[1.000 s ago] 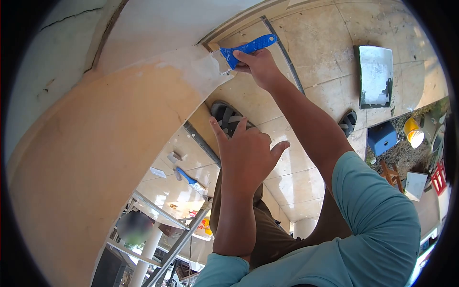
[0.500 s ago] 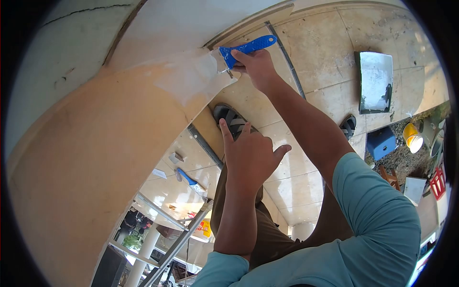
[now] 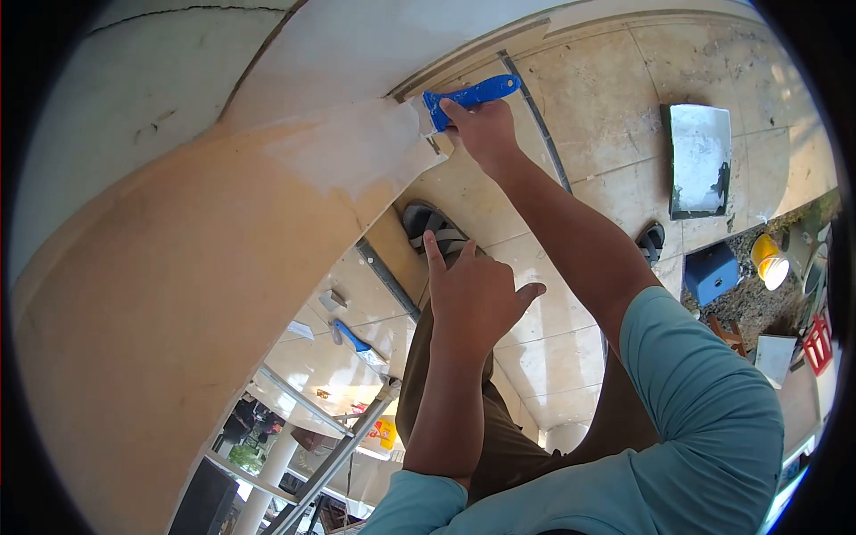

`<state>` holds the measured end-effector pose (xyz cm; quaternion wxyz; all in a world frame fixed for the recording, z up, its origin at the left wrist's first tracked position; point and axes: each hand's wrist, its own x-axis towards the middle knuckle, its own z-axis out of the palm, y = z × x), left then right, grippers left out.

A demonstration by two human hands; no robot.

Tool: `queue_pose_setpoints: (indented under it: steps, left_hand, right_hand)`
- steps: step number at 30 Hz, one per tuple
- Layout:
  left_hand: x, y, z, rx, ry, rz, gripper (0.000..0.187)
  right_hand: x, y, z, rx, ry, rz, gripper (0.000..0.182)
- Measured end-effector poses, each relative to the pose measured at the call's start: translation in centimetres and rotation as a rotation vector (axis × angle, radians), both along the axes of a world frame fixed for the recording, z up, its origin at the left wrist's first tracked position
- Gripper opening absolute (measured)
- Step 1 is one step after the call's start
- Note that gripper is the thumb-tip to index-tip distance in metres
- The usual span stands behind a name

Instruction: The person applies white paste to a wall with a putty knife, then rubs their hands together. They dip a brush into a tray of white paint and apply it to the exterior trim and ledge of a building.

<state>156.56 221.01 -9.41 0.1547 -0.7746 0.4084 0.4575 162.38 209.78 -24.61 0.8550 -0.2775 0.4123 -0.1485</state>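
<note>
My right hand [image 3: 481, 132] is closed round a blue-handled scraper [image 3: 473, 93], whose blade meets the end of a wall edge where a white coating [image 3: 348, 147] covers the peach surface. Some of that hand's fingers are hidden behind the tool. Lower down, my left hand [image 3: 474, 290] hangs in the air with its fingers apart and nothing in it. Beneath its fingertips a dark sandal [image 3: 428, 223] shows on a foot.
A white-smeared board [image 3: 701, 160] lies on the tiled floor at the right, near a blue stool [image 3: 711, 272] and a yellow bucket [image 3: 769, 259]. A blue-handled brush [image 3: 357, 343] and a metal frame [image 3: 343, 446] are at the lower left.
The view has shifted slightly. The scraper's blade stands closer to the wall's corner, and its handle is tilted a little less. My left hand keeps its spread pose.
</note>
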Motion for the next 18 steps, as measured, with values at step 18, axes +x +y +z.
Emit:
queue_pose_setpoints:
  steps: [18]
  left_hand:
    - [-0.5,0.5,-0.4,0.009,0.06,-0.001,0.049]
  right_hand:
    - [1.2,1.3,10.8,-0.653,0.046,0.21,0.018]
